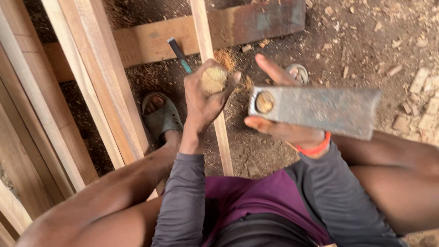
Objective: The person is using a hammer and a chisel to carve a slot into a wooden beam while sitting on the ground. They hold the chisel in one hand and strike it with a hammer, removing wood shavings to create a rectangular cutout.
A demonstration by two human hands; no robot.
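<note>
My left hand point(203, 98) is closed around a round wooden handle point(214, 80) whose end faces me. A dark blade with a teal collar point(179, 56) sticks out beyond the fist, like a chisel. The fist sits over a thin wooden strip point(204, 32) that runs away from me across the ground. My right hand point(281, 130), with an orange wristband, holds a rusty grey metal hatchet head point(322, 110) by the handle under it. The handle's wooden end shows in the eye of the head. The index finger points up behind the head. The head hovers just right of the left fist.
Several long planks point(87, 68) lean at the left. A wide board point(151, 39) lies across the far ground. My feet wear sandals point(160, 116) on dirt strewn with sawdust and wood chips point(420, 82). My bare knees frame the lower view.
</note>
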